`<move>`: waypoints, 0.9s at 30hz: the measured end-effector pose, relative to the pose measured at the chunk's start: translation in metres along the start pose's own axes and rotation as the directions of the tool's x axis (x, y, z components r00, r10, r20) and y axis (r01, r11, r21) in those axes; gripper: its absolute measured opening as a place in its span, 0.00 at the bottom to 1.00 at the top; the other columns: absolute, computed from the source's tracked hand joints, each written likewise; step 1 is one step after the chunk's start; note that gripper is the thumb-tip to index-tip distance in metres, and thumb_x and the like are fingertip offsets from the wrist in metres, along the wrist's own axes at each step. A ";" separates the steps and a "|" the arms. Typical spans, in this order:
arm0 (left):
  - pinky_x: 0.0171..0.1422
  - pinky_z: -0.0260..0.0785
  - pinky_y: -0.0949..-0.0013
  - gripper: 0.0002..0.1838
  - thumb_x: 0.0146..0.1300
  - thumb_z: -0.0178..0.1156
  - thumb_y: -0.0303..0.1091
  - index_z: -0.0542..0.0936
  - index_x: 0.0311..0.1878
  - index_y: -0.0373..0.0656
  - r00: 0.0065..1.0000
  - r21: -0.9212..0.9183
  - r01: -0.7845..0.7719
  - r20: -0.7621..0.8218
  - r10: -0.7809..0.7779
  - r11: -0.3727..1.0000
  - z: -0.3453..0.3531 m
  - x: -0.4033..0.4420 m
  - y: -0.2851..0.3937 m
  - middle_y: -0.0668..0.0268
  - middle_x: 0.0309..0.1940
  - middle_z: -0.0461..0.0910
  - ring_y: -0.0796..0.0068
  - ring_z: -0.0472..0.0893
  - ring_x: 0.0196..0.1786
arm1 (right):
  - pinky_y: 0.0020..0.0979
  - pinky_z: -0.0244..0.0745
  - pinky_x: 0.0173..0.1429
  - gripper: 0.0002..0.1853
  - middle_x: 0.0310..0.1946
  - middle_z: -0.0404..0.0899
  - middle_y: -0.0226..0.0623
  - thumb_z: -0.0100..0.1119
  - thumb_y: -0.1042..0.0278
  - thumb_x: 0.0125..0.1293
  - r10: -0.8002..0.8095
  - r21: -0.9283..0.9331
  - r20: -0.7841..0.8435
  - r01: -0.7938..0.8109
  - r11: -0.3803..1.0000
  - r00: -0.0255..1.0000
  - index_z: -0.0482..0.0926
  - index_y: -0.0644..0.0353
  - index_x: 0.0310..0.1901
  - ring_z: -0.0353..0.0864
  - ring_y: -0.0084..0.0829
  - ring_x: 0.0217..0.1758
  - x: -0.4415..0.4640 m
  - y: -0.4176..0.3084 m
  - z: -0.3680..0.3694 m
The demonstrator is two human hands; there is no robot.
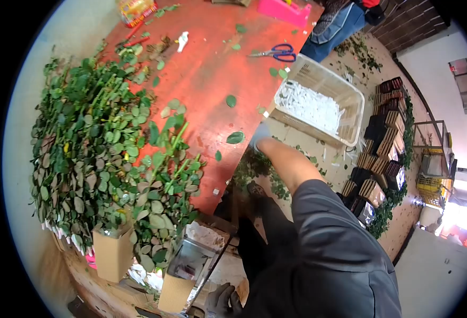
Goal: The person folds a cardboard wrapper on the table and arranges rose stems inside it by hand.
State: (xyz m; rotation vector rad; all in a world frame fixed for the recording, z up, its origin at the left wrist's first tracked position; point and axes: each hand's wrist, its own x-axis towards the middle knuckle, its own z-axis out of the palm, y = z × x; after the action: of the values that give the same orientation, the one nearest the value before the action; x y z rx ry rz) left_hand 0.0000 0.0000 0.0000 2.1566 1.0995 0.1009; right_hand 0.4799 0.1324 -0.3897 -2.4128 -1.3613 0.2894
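Note:
My left hand (223, 300), in a dark grey glove, is low in the view beside a metal-framed box (196, 257). Its fingers are loosely bent and slightly apart, with nothing visible in them. My right arm reaches to the edge of the red table (201, 79). There my right hand (260, 135), in a pale grey glove, is near a cream plastic crate (350, 98) of small white pieces (310, 106); its fingers are hard to make out. Leafy cut stems (90, 143) lie in a big heap along the table's left side.
Blue-handled scissors (278, 53) and red-handled cutters (133, 37) lie on the table, with loose leaves around. A pink tape dispenser (286, 11) stands at the far edge. A cardboard box (112, 254) is below the stems. Stacked bundles (382, 138) line the floor at right.

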 end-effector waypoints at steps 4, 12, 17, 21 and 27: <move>0.59 0.79 0.54 0.11 0.70 0.63 0.26 0.83 0.54 0.39 0.996 0.004 -0.085 -0.023 0.086 0.996 0.048 0.065 0.018 0.52 0.49 0.86 0.50 0.85 0.51 | 0.41 0.75 0.57 0.18 0.58 0.84 0.42 0.58 0.62 0.70 -0.106 -0.370 0.310 0.223 0.902 0.945 0.83 0.48 0.59 0.82 0.43 0.62 0.033 0.036 -0.008; 0.58 0.79 0.55 0.09 0.69 0.65 0.26 0.85 0.50 0.38 0.998 0.005 -0.053 -0.018 0.053 0.999 0.036 0.066 0.046 0.52 0.48 0.86 0.51 0.85 0.52 | 0.42 0.81 0.55 0.14 0.51 0.85 0.45 0.57 0.66 0.67 -0.092 -0.154 0.768 0.322 0.934 0.634 0.85 0.59 0.50 0.86 0.42 0.55 -0.060 0.028 -0.086; 0.60 0.77 0.51 0.15 0.65 0.65 0.28 0.85 0.55 0.40 0.992 -0.036 -0.117 0.034 0.118 0.992 0.026 0.078 0.064 0.52 0.55 0.85 0.46 0.83 0.57 | 0.43 0.82 0.50 0.16 0.42 0.88 0.45 0.57 0.60 0.72 -0.450 0.161 0.579 0.446 0.880 0.680 0.83 0.60 0.55 0.89 0.49 0.47 -0.164 0.035 -0.140; 0.68 0.71 0.54 0.36 0.58 0.74 0.42 0.73 0.68 0.42 0.952 0.136 -0.220 0.244 0.183 0.966 0.048 0.084 0.026 0.52 0.62 0.78 0.51 0.79 0.62 | 0.45 0.80 0.51 0.16 0.42 0.85 0.49 0.60 0.66 0.65 -0.318 0.282 0.437 0.208 0.937 0.841 0.78 0.60 0.53 0.84 0.53 0.45 -0.160 -0.033 -0.223; 0.75 0.64 0.46 0.49 0.55 0.77 0.47 0.65 0.76 0.35 0.959 -0.081 -0.270 0.060 0.276 0.959 0.062 0.111 0.033 0.44 0.73 0.66 0.39 0.68 0.73 | 0.33 0.73 0.48 0.15 0.38 0.78 0.37 0.52 0.63 0.73 0.052 0.909 0.007 -0.028 0.417 0.999 0.77 0.67 0.51 0.77 0.28 0.42 -0.153 -0.163 -0.334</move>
State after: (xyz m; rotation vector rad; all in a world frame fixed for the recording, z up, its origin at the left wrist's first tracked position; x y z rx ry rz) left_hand 0.1153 0.0343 -0.0523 2.2179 0.7413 0.1852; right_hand 0.3887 0.0111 -0.0176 -1.4636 -0.7549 0.7855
